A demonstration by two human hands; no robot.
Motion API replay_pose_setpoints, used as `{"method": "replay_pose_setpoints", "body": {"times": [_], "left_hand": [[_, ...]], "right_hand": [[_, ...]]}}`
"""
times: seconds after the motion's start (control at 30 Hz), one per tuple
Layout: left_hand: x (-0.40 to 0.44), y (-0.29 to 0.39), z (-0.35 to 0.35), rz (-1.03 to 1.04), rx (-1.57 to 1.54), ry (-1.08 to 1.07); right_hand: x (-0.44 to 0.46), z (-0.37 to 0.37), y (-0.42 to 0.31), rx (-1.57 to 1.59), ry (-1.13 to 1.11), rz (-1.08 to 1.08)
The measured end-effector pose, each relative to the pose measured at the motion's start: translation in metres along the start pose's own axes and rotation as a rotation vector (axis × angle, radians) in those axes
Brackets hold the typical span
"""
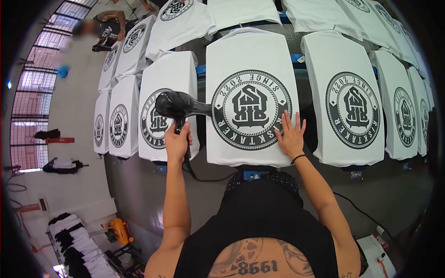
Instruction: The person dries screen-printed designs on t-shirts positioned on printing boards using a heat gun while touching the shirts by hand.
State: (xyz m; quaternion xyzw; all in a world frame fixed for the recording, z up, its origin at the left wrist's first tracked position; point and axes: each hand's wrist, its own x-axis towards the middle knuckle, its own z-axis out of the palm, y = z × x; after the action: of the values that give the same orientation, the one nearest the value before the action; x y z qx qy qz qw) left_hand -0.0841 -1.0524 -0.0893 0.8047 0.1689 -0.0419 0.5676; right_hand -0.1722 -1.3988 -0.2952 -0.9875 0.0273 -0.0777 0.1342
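My left hand (177, 141) is wrapped round the handle of a black hair dryer (174, 104). Its nozzle points right, over the left edge of the round black print (251, 110) on the white T-shirt (252, 51) in front of me. Flat on the same shirt, at the print's lower right edge, rests my right hand (292, 135) with fingers spread. The shirt is stretched over a board. From the dryer's handle a dark cord (197, 176) hangs down and runs right, passing out of sight behind my body.
Printed white shirts on boards stand either side, including one at the right (354, 111); another row lies behind. A person (111, 28) is at the far left. An orange machine (121, 230) and a rack of folded garments (76, 245) stand lower left.
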Motion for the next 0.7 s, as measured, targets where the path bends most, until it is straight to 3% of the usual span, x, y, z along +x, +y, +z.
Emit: {"method": "replay_pose_setpoints", "body": {"times": [0.7], "left_hand": [[0.106,0.075,0.128,0.130,0.043,-0.308]], "right_hand": [[0.000,-0.003,-0.002,0.035,0.037,0.047]]}}
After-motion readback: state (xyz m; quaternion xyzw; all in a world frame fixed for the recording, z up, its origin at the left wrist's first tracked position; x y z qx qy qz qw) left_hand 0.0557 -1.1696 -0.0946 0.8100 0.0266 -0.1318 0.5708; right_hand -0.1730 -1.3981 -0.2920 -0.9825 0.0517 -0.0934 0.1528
